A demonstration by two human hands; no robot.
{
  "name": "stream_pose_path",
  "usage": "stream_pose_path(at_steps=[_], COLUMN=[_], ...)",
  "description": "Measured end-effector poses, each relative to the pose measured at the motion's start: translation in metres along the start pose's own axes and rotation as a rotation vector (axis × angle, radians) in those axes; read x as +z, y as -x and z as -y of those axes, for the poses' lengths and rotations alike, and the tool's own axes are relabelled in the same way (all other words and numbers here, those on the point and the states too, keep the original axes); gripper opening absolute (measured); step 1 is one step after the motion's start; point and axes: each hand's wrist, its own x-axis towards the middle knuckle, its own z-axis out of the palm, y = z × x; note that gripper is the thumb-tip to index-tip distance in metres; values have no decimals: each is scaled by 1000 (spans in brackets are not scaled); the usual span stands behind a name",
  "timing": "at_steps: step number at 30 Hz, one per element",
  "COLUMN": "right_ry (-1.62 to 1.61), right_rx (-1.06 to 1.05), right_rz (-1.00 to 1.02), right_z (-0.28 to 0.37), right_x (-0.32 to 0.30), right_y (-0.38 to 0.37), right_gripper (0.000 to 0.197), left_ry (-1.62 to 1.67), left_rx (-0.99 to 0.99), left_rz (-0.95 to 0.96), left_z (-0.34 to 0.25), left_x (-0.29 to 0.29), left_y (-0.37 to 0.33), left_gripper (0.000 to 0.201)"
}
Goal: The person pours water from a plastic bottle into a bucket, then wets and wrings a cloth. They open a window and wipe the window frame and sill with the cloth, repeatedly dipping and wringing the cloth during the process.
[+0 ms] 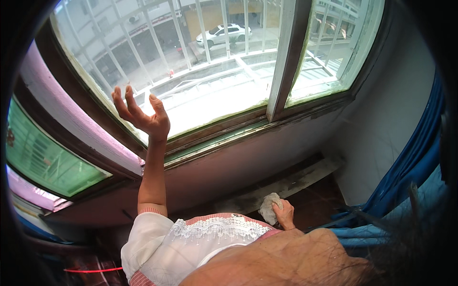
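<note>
My left hand (141, 116) is raised in front of the window pane (205, 105), its fingers apart and curled a little, with nothing in them. Whether its fingertips touch the glass, I cannot tell. Down by my right side, my right hand (286, 214) is closed on a crumpled, greyish-white cloth (270, 208). The cloth bunches out past the fingers, away from the window. A dark wooden frame (286, 62) with a central upright surrounds the glass, and a worn sill track (219, 139) runs below it.
White bars (200, 31) stand outside the glass, and a white car (224, 35) is parked beyond. Blue curtains (405, 162) hang at the right. A green-tinted window (47, 148) is at the left, past a pink wall edge (81, 100). A pale ledge (305, 181) runs low along the wall.
</note>
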Motion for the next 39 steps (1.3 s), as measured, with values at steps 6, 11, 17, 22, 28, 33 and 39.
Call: stream_pose_path(at_steps=[6, 11, 17, 22, 28, 33, 39], right_ry=[-21, -94, -22, 10, 3, -21, 36], right_rx=[-141, -163, -12, 7, -24, 23, 78], right_rz=[126, 280, 241, 166, 215, 164, 180], right_z=[52, 88, 71, 54, 76, 62, 62], right_x=[48, 77, 85, 71, 74, 88, 72], right_y=[-40, -40, -25, -23, -30, -15, -2], right_gripper=[33, 36, 40, 39, 37, 40, 42], left_ry=[-218, -20, 23, 129, 108, 270, 457], left_rx=[-74, -222, -474, -605, -468, -515, -483], left_rz=[81, 171, -14, -59, 12, 51, 209], left_z=[76, 92, 94, 69, 32, -2, -32], left_x=[-71, -77, -60, -46, -10, 8, 41], left_y=[6, 32, 25, 17, 24, 24, 34], left_gripper=[78, 88, 88, 76, 77, 63, 55])
